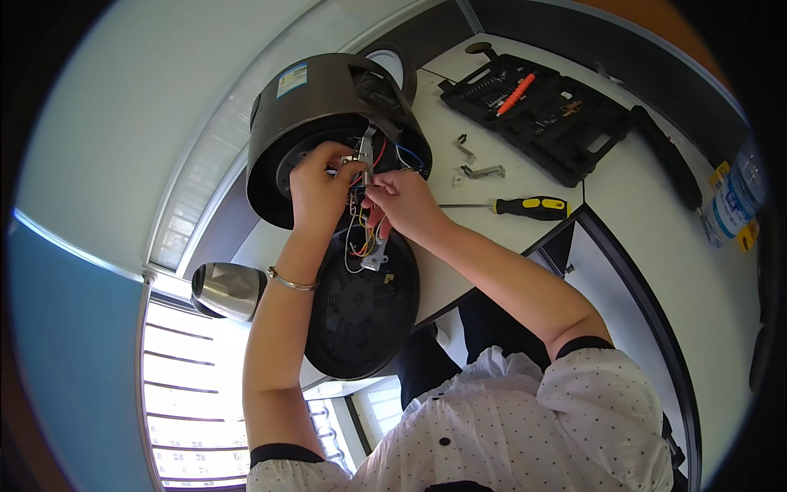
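Note:
A dark, drum-shaped appliance housing (324, 90), like a cooker body, lies on its side with its open underside toward me. A round black base cover (361, 320) sits below it, with several coloured wires (354, 230) running between the two. My left hand (321, 187) pinches a small metal bracket (366, 149) at the opening. Just beside it, my right hand (403, 203) has its fingers closed at the bracket's lower end, among the wires; what they grip is hidden. A light grey part (376, 256) rests on the cover's upper edge.
To the right lies a screwdriver (533, 207) with a black and yellow handle. Loose metal brackets (484, 171) are on the white table (631, 238). An open black tool case (541, 111) holds a red tool (516, 94). A steel kettle (229, 291) stands left, a water bottle (736, 197) far right.

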The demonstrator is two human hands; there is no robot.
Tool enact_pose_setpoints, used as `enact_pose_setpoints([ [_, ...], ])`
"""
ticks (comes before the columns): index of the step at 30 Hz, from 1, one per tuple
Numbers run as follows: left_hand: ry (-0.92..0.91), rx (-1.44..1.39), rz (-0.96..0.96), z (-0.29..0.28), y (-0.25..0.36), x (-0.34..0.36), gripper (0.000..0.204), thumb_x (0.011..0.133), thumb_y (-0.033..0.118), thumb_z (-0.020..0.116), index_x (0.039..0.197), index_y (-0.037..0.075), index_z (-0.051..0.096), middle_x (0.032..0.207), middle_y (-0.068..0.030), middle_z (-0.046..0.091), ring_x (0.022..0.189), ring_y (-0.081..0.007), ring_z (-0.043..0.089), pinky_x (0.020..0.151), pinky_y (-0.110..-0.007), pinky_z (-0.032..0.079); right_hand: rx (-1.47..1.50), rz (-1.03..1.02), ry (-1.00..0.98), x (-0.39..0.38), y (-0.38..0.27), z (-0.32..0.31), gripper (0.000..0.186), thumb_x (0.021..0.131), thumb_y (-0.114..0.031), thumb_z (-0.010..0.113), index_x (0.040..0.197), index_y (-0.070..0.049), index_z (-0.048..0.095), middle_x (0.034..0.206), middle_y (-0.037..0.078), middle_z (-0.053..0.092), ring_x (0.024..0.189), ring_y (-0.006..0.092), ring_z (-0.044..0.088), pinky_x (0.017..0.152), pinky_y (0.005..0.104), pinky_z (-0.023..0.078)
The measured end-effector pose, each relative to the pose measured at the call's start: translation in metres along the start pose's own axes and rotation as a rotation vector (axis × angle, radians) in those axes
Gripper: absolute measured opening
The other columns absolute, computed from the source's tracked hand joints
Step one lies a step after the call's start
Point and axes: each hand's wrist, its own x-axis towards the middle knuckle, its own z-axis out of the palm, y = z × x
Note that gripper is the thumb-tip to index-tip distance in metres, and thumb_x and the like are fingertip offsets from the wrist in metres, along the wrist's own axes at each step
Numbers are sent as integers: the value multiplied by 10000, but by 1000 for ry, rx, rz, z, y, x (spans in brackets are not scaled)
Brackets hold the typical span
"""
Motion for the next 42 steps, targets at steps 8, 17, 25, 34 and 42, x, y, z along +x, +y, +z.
enact_pose_setpoints([
  [8,16,86,-46,6,5,1,172,675,73,710,811,46,608,700,-115,622,639,-291,614,573,-358,471,41,-70,59,12,6,7,170,909,10,404,846,96,537,766,126,580,610,198,659,455,279,542],
  [17,36,106,-17,5,9,-3,199,675,105,723,815,52,592,763,-107,628,685,-282,616,596,-365,479,155,-122,-38,8,13,8,168,817,89,435,967,80,510,887,129,555,746,209,646,511,286,556],
  [25,148,221,-107,4,19,-21,258,656,170,771,821,40,620,766,-91,598,718,-263,595,647,-368,479,167,-48,-61,2,7,4,281,776,93,464,1043,27,524,876,86,541,688,152,590,449,249,489],
  [34,62,185,-80,9,3,-30,151,700,160,714,705,30,637,781,-94,604,724,-292,592,645,-381,473,134,-58,-86,-2,4,2,288,793,63,487,1078,23,502,872,76,538,667,135,572,427,242,470],
  [42,201,178,50,2,0,-21,70,705,81,693,707,34,640,769,-91,608,749,-296,588,676,-381,465,-178,35,-107,-24,-9,-3,566,886,-8,512,1388,74,265,968,151,551,725,180,617,480,262,523],
])
